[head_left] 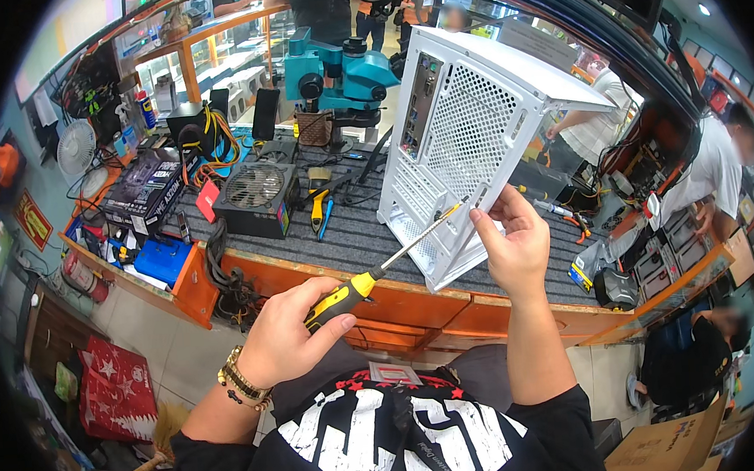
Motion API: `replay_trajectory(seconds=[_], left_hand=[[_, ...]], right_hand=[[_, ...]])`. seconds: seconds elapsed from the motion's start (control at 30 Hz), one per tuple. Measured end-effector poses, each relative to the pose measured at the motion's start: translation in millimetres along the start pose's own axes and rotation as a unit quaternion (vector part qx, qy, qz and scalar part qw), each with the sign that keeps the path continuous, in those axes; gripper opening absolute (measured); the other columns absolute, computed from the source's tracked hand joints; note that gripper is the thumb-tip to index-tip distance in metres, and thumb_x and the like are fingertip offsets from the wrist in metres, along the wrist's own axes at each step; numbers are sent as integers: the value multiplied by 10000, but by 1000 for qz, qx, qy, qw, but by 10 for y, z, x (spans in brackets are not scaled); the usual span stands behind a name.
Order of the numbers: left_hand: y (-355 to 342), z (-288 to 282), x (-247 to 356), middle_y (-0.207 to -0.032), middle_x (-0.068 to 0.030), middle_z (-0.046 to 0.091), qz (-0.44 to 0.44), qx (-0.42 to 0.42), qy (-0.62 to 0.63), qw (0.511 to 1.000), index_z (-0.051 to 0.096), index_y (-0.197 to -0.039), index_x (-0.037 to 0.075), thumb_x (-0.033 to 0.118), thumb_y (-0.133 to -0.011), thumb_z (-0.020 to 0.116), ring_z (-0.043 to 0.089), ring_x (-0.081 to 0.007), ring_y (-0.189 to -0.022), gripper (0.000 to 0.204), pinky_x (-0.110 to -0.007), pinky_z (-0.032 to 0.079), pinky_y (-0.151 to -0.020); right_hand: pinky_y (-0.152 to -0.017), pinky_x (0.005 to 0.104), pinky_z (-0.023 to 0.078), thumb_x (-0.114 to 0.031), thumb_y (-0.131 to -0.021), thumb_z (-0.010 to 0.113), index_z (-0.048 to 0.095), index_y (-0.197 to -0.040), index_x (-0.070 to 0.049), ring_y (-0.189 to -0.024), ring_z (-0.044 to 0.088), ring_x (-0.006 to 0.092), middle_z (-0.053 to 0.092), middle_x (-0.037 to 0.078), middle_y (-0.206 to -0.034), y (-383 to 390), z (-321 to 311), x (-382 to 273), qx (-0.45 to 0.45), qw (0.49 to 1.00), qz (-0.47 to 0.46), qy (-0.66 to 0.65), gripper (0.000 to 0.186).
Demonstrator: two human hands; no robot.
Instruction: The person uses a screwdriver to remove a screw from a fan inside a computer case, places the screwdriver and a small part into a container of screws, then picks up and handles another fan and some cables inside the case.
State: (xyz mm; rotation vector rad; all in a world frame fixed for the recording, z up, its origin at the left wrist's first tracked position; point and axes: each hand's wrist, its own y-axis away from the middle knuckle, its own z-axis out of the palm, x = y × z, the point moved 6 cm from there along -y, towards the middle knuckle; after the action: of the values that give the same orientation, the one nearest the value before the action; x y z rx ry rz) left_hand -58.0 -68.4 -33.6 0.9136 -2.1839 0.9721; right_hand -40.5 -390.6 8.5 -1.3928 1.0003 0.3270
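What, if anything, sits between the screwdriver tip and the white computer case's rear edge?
Nothing visible. The left hand holds the screwdriver, whose tip already meets the rear edge of the white computer case. The right hand grips that edge just beside the tip, not across it.

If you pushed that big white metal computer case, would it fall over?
Probably a bit tippy: the tall white perforated computer case stands upright on the grey ribbed mat. It looks stiff, and maybe light for its size. The right hand touches its edge.
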Motion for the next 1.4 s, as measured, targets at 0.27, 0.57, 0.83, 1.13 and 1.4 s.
replay_trajectory(seconds=[0.27,0.57,0.83,1.13,1.4], left_hand=[[-46,23,76,-1136,-209,778,27,-11,-9,1000,682,-1289,-11,254,-973,828,774,-413,-1013,438,-433,612,-879],[-81,5,140,-1102,-198,787,31,-8,-14,999,686,-1296,-2,250,-970,830,778,-407,-986,437,-433,613,-857],[-203,-298,416,-924,-87,735,-44,-127,1,991,655,-1368,-31,272,-1064,722,714,-183,-760,434,-348,575,-722],[-414,-550,877,-771,-23,650,-113,-245,-69,960,630,-1132,-18,269,-1116,655,673,-107,-616,288,-317,546,-551],[-392,-510,873,-787,-11,636,-172,-264,-46,948,613,-1115,8,303,-1150,599,646,-98,-608,298,-311,537,-539]], right_hand=[[-932,307,587,38,-959,751,666,-1397,114,-1013,760,153,809,131,-1128,18,6,10,-6,999,-27,43,452],[-917,328,595,27,-967,744,649,-1417,117,-1028,789,194,817,172,-1126,6,4,-20,-17,996,-37,84,469],[-929,324,592,30,-969,735,656,-1399,119,-1044,789,196,815,166,-1117,0,25,-81,-24,995,-43,90,446],[-934,314,586,46,-962,728,656,-1391,126,-1035,777,179,809,155,-1114,21,36,-109,-6,997,-48,59,442],[-900,317,587,45,-951,719,671,-1368,120,-993,775,177,808,162,-1078,21,25,-117,-4,996,-61,68,426]])
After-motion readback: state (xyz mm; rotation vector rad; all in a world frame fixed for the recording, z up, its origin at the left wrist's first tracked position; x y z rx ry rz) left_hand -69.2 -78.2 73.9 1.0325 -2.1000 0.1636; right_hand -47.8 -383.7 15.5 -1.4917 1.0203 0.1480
